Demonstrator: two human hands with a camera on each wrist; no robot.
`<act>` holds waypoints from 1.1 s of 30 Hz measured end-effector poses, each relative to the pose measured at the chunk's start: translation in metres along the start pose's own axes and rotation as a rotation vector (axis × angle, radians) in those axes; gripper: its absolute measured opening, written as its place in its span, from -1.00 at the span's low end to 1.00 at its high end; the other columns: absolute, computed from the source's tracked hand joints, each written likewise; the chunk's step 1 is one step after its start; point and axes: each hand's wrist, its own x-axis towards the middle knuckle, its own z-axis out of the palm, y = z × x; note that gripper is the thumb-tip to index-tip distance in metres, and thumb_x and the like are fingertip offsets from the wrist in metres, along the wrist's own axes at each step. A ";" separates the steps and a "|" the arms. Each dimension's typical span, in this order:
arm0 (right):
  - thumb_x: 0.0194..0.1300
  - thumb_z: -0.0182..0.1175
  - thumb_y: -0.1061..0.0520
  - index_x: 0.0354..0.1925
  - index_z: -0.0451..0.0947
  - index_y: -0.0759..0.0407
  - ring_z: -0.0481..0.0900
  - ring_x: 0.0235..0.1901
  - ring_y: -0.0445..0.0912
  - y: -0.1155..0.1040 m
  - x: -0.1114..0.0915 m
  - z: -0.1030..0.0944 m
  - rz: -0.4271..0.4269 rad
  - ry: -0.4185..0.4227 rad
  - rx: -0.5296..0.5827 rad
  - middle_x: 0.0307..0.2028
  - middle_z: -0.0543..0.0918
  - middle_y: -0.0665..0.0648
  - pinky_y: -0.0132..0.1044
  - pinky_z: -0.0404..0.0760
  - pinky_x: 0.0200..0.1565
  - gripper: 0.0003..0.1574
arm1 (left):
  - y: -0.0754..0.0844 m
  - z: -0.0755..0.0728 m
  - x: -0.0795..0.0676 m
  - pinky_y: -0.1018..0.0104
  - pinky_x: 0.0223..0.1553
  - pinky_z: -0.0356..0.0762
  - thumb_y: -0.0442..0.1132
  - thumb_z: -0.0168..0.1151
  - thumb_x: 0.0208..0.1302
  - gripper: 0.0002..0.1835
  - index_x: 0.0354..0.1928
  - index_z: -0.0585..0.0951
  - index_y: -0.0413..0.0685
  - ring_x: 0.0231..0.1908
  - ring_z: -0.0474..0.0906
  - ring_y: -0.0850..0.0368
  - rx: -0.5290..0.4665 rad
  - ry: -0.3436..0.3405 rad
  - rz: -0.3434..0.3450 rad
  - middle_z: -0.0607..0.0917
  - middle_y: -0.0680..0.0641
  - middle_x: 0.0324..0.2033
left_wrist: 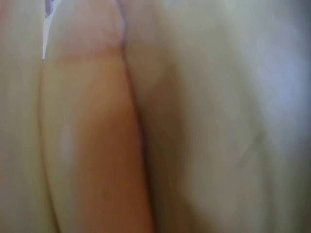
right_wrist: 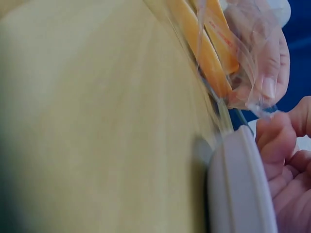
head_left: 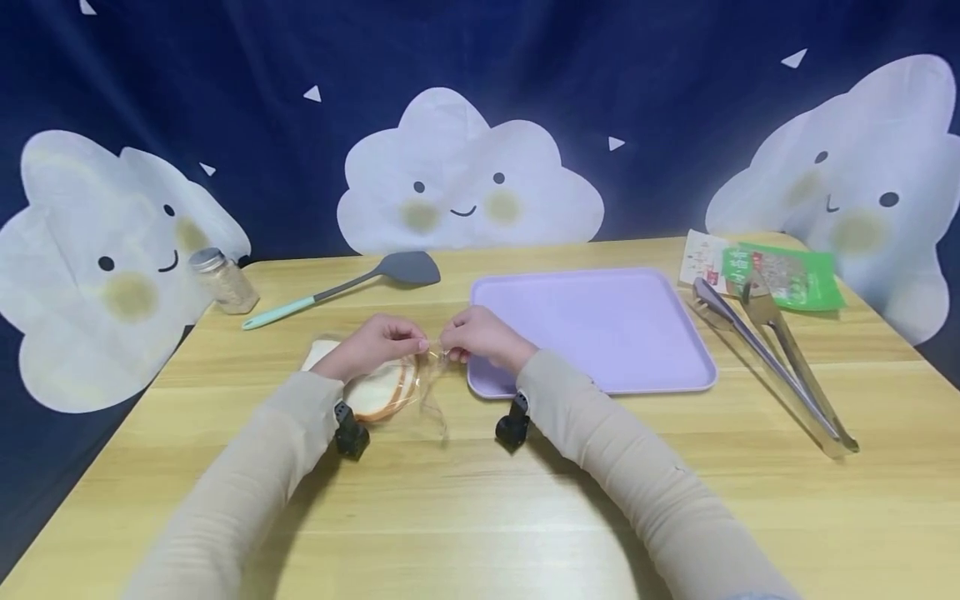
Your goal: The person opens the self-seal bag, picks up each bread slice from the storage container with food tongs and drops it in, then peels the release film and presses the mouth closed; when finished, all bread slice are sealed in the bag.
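Slices of white bread (head_left: 378, 393) with brown crusts lie on the table inside a clear plastic bag (head_left: 431, 398). My left hand (head_left: 378, 343) pinches the bag's gathered end between thumb and fingers, its wrist over the bread. Close beside it, my right hand (head_left: 483, 335) pinches the same end from the other side, above the tray's left edge. In the right wrist view, orange-brown crusts (right_wrist: 206, 53) show through the film, and the fingertips of both hands meet at the twisted plastic. The left wrist view is blurred, filled by a close crust-coloured surface.
A lilac tray (head_left: 585, 333) lies right of the bread. Behind are a grey spatula with a mint handle (head_left: 408, 268) and a shaker jar (head_left: 225, 282). To the right rest metal tongs (head_left: 776, 358), a green packet (head_left: 806, 279) and a white packet (head_left: 702, 260).
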 end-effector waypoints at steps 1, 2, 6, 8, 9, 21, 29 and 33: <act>0.11 0.15 0.30 -0.33 0.59 0.42 0.47 -0.62 -0.18 0.001 0.000 -0.001 0.005 -0.002 0.018 -0.64 0.55 0.05 -0.44 0.49 -0.49 -0.83 | 0.000 0.000 0.001 0.32 -0.17 0.43 -0.26 0.16 0.27 -0.81 -0.31 0.64 -0.29 -0.32 0.50 0.11 -0.004 0.005 -0.003 0.69 -0.15 -0.37; 0.12 0.15 0.31 -0.30 0.58 0.44 0.48 -0.61 -0.18 0.001 0.000 -0.002 0.010 -0.007 0.035 -0.63 0.55 0.06 -0.44 0.51 -0.47 -0.81 | 0.000 -0.001 0.002 0.31 -0.17 0.44 -0.25 0.17 0.27 -0.80 -0.30 0.64 -0.28 -0.32 0.50 0.10 -0.009 0.008 -0.003 0.69 -0.15 -0.37; 0.15 0.13 0.34 -0.25 0.56 0.49 0.50 -0.60 -0.18 0.001 -0.002 -0.005 0.029 -0.024 0.109 -0.60 0.57 0.08 -0.42 0.55 -0.44 -0.80 | -0.001 -0.001 0.005 0.35 -0.17 0.45 -0.26 0.17 0.26 -0.81 -0.29 0.65 -0.29 -0.31 0.52 0.12 -0.019 0.015 0.014 0.70 -0.17 -0.36; 0.16 0.12 0.35 -0.25 0.55 0.50 0.50 -0.61 -0.19 0.002 -0.002 -0.006 0.042 -0.032 0.137 -0.60 0.57 0.08 -0.43 0.55 -0.44 -0.80 | 0.000 -0.001 0.006 0.36 -0.17 0.46 -0.28 0.17 0.26 -0.82 -0.29 0.66 -0.29 -0.31 0.53 0.15 -0.021 0.014 0.022 0.70 -0.17 -0.36; 0.16 0.12 0.36 -0.24 0.54 0.51 0.50 -0.61 -0.19 0.003 -0.002 -0.006 0.048 -0.037 0.149 -0.61 0.57 0.08 -0.43 0.54 -0.45 -0.79 | 0.000 -0.001 0.006 0.37 -0.17 0.46 -0.28 0.18 0.25 -0.82 -0.30 0.66 -0.29 -0.31 0.53 0.16 -0.021 0.013 0.023 0.70 -0.17 -0.36; 0.10 0.05 0.42 -0.22 0.52 0.54 0.49 -0.62 -0.20 0.006 -0.005 -0.006 0.035 -0.075 0.187 -0.63 0.55 0.07 -0.45 0.52 -0.48 -0.75 | -0.003 0.001 0.006 0.36 -0.14 0.47 -0.33 0.18 0.23 -0.83 -0.27 0.65 -0.34 -0.30 0.55 0.20 -0.061 0.006 0.016 0.70 -0.20 -0.32; 0.11 0.04 0.44 -0.25 0.52 0.53 0.47 -0.61 -0.18 0.005 -0.004 -0.003 0.049 -0.070 0.216 -0.60 0.55 0.09 -0.44 0.52 -0.47 -0.79 | -0.006 0.000 0.004 0.39 -0.21 0.49 -0.35 0.17 0.23 -0.82 -0.27 0.63 -0.39 -0.34 0.54 0.20 -0.094 0.012 0.021 0.69 -0.20 -0.34; 0.16 0.05 0.42 -0.26 0.51 0.52 0.46 -0.61 -0.19 0.003 -0.003 -0.001 0.058 -0.054 0.243 -0.58 0.55 0.10 -0.44 0.51 -0.48 -0.82 | -0.005 -0.002 0.002 0.40 -0.22 0.49 -0.35 0.16 0.24 -0.81 -0.27 0.62 -0.41 -0.35 0.54 0.20 -0.099 0.026 0.015 0.69 -0.20 -0.34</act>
